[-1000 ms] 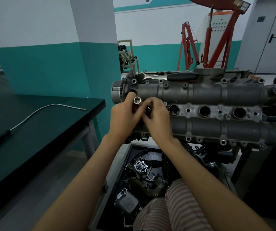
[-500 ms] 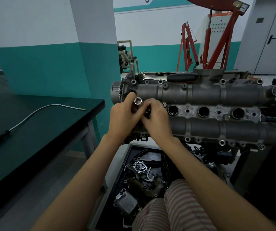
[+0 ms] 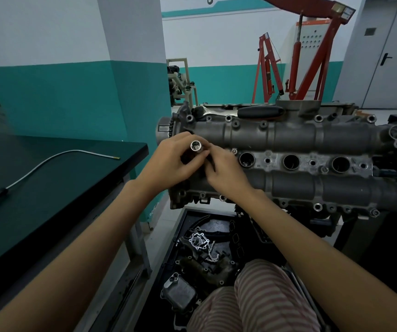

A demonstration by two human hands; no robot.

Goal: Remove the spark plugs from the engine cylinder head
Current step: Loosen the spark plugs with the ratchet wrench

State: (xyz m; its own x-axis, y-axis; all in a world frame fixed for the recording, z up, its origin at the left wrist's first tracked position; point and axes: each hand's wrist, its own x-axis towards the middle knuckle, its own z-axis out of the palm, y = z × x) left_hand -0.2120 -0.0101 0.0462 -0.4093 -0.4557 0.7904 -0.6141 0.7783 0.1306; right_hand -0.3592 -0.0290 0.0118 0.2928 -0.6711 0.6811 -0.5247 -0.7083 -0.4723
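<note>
Head (image 3: 288, 140): fills the right of the view on its stand, with three open plug wells (image 3: 291, 161) showing in a row along its middle; the fourth, leftmost well is hidden behind both hands
Bench (image 3: 49, 188): dark top at left, a thin bent rod (image 3: 56, 156) lying on it, well apart from the work
Tray (image 3: 207, 248): on the floor under the head, holding loose engine parts
Ratchet (image 3: 252, 111): parked on top of the head at the back, untouched
Left hand (image 3: 176, 161): fingers curled round a silver socket (image 3: 196, 146), open end tipped up toward the camera
Right hand (image 3: 223, 171): fingertips bunched against the socket's lower end, pinching there; what they grip is hidden
Change: over the last second the socket creeps a touch upward and the hands close in tighter, still over the leftmost well
Meaning: looks like the socket is being lifted out of that well, maybe with a plug in it; I can't see a plug
Plugs: none in view, and the three open wells are too dark to tell if theirs are out
</note>
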